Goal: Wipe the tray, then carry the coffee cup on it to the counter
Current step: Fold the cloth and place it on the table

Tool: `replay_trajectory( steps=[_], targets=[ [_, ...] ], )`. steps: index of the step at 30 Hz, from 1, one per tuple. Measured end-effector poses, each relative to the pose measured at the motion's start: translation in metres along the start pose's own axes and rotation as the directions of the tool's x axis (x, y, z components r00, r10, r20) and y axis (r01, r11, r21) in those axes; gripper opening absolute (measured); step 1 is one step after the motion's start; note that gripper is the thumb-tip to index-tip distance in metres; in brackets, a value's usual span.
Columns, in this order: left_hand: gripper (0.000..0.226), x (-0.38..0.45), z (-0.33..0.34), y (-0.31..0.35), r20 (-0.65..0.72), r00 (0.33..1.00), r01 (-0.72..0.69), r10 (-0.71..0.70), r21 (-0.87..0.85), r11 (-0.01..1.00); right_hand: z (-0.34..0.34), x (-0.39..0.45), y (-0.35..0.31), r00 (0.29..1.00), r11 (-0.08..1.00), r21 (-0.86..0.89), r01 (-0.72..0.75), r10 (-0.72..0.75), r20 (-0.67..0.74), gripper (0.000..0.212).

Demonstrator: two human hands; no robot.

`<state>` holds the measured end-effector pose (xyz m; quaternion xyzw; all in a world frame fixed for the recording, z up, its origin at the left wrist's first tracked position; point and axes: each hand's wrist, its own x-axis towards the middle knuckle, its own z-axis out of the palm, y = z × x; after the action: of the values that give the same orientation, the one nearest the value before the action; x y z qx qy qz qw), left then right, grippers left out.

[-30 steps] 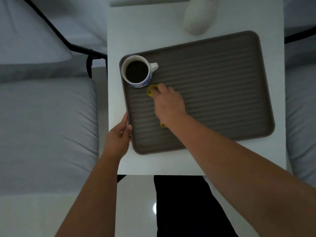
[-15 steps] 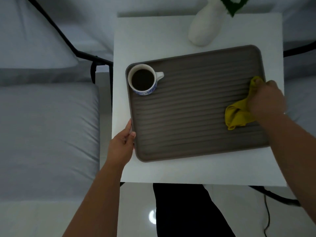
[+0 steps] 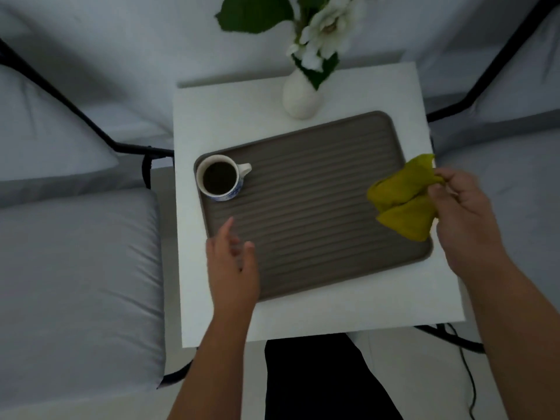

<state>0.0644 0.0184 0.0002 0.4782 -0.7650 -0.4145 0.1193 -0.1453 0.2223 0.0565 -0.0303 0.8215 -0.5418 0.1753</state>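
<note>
Your right hand point(image 3: 463, 219) pinches a bunched yellow cloth point(image 3: 403, 197) between thumb and fingertips, at the right edge of the tray. The cloth hangs over the tray's right end; whether it touches the surface cannot be told. Your left hand point(image 3: 233, 268) sits over the tray's near-left corner, fingers loosely spread and holding nothing; whether it touches the tray cannot be told.

The ribbed brown tray point(image 3: 309, 213) lies slightly skewed on the white side table point(image 3: 230, 116). The coffee cup point(image 3: 221, 178), white with blue pattern and filled with dark coffee, stands upright in the tray's far-left corner, handle pointing right. It is near your left hand, just beyond the fingertips, and well apart from your right hand.

A white vase with flowers point(image 3: 301, 98) stands on the table just beyond the tray's far edge. Grey cushioned seats point(image 3: 75, 268) flank the table.
</note>
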Motion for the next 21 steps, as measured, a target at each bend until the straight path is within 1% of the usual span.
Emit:
replay_trajectory(
  steps=[2, 3, 4, 5, 6, 7, 8, 10, 12, 13, 14, 15, 16, 18, 19, 21],
  targets=[
    [0.051, -0.004, 0.013, 0.042, 0.138, 0.982, -0.111, 0.126, -0.112, 0.987, -0.012, -0.004, -0.017, 0.995, 0.999, 0.019, 0.046, -0.048, 0.091, 0.031],
    [0.056, -0.006, 0.019, 0.064, 0.221, 0.951, -0.184, 0.216, -0.154, 0.971, -0.018, -0.005, -0.025, 0.985, 0.996, -0.012, 0.085, -0.082, 0.151, 0.032],
    [0.061, -0.008, 0.023, 0.085, 0.301, 0.901, -0.265, 0.312, -0.188, 0.946, -0.024, -0.005, -0.033, 0.967, 0.990, -0.040, 0.135, -0.123, 0.222, 0.031],
    [0.068, -0.006, 0.027, 0.105, 0.383, 0.837, -0.335, 0.391, -0.208, 0.919, -0.030, -0.005, -0.042, 0.943, 0.982, -0.056, 0.178, -0.154, 0.296, 0.027],
    [0.072, -0.003, 0.030, 0.126, 0.461, 0.773, -0.379, 0.436, -0.216, 0.900, -0.035, -0.005, -0.049, 0.913, 0.975, -0.056, 0.216, -0.182, 0.364, 0.022],
    [0.073, 0.001, 0.033, 0.144, 0.530, 0.718, -0.397, 0.452, -0.221, 0.891, -0.040, -0.004, -0.056, 0.884, 0.967, -0.048, 0.250, -0.208, 0.418, 0.020],
    [0.069, 0.007, 0.036, 0.158, 0.585, 0.676, -0.398, 0.447, -0.220, 0.890, -0.045, -0.003, -0.062, 0.860, 0.960, -0.044, 0.277, -0.227, 0.457, 0.020],
    [0.050, 0.019, 0.040, 0.181, 0.658, 0.639, -0.328, 0.399, -0.237, 0.915, -0.054, 0.001, -0.071, 0.822, 0.946, -0.046, 0.320, -0.254, 0.509, 0.021],
    [0.035, 0.028, 0.044, 0.194, 0.717, 0.591, -0.157, 0.369, -0.346, 0.925, -0.064, 0.007, -0.075, 0.824, 0.948, -0.041, 0.315, -0.252, 0.507, 0.022],
    [0.030, 0.031, 0.046, 0.199, 0.735, 0.563, -0.084, 0.379, -0.405, 0.910, -0.070, 0.012, -0.075, 0.828, 0.948, -0.037, 0.316, -0.257, 0.499, 0.022],
    [0.025, 0.033, 0.049, 0.204, 0.728, 0.551, -0.073, 0.409, -0.446, 0.892, -0.075, 0.017, -0.075, 0.835, 0.951, -0.032, 0.308, -0.254, 0.488, 0.020],
    [0.020, 0.036, 0.053, 0.209, 0.707, 0.555, -0.090, 0.439, -0.473, 0.876, -0.080, 0.023, -0.072, 0.848, 0.961, -0.034, 0.276, -0.226, 0.480, 0.018],
    [0.015, 0.038, 0.057, 0.215, 0.685, 0.569, -0.100, 0.455, -0.492, 0.865, -0.084, 0.029, -0.068, 0.860, 0.975, -0.036, 0.221, -0.178, 0.478, 0.021],
    [0.011, 0.043, 0.068, 0.225, 0.648, 0.608, -0.108, 0.458, -0.505, 0.857, -0.091, 0.041, -0.055, 0.874, 0.994, -0.041, 0.104, -0.072, 0.481, 0.034],
    [0.010, 0.045, 0.074, 0.230, 0.631, 0.622, -0.126, 0.463, -0.503, 0.855, -0.092, 0.047, -0.047, 0.882, 0.995, -0.066, 0.075, -0.035, 0.469, 0.037],
    [0.010, 0.050, 0.084, 0.237, 0.625, 0.632, -0.136, 0.458, -0.492, 0.860, -0.092, 0.058, -0.033, 0.916, 0.995, -0.093, 0.039, 0.002, 0.402, 0.036]
  ],
)
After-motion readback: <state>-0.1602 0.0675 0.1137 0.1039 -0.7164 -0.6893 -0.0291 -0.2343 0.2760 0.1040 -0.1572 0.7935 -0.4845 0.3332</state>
